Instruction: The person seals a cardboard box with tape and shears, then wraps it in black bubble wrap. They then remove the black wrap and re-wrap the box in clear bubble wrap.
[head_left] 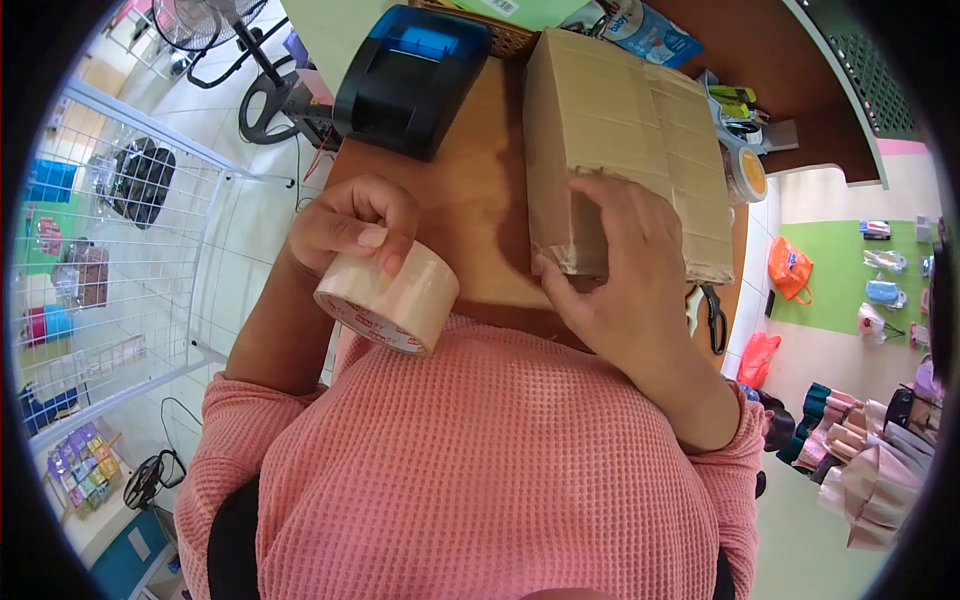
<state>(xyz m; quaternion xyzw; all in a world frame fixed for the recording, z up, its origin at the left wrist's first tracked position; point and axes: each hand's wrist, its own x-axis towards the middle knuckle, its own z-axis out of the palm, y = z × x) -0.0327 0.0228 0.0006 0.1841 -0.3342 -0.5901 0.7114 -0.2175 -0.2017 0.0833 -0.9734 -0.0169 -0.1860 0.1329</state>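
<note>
Here's the left hand (355, 225), thumb and forefinger closed on the upper rim of a wide tape roll (400, 295), which hangs tilted at the near left edge of the wooden table (480, 200), close to the pink top (500, 450). Over on the right, the right hand (635, 260) is at the near left corner of the cardboard box (640, 130), thumb and forefinger spread wide around that corner; the other fingers lie over the top. The box sits on the table's right side, with a black and blue printer (410, 85) far left of it. Black-handled scissors (715, 320) lie just beyond the box's near right corner, and an orange-lidded jar (747, 175) stands beside its right side.
</note>
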